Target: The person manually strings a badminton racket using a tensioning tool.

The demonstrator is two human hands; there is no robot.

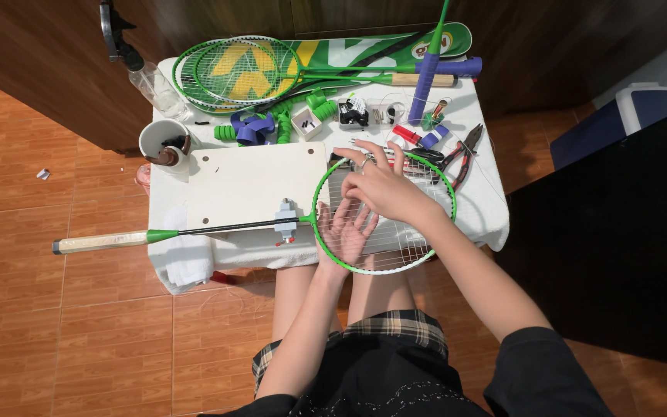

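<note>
The green-framed badminton racket with white strings [384, 212] lies flat at the near edge of the small white-covered table [488, 208], its head over our lap and its long axis running left, thin black shaft [225, 226] leading to a pale wooden handle [102, 242] that juts out over the tiled floor. We have both hands at the head, so neither has to reach. Our left hand [347, 230] sits beneath the string bed, fingers spread open against the strings from below. Our right hand [384, 185] rests on top, fingers loosely curled and working at the strings near the far rim; we cannot tell whether it pinches a strand. A small grey clamp [286, 218] sits on the shaft just left of the head. Beyond the head lie red-handled pliers [465, 150] and scissors. Farther back rest two more green rackets [237, 73], a purple-gripped racket [426, 81], green grip rolls [318, 104] and a white cup of tools [165, 143]
</note>
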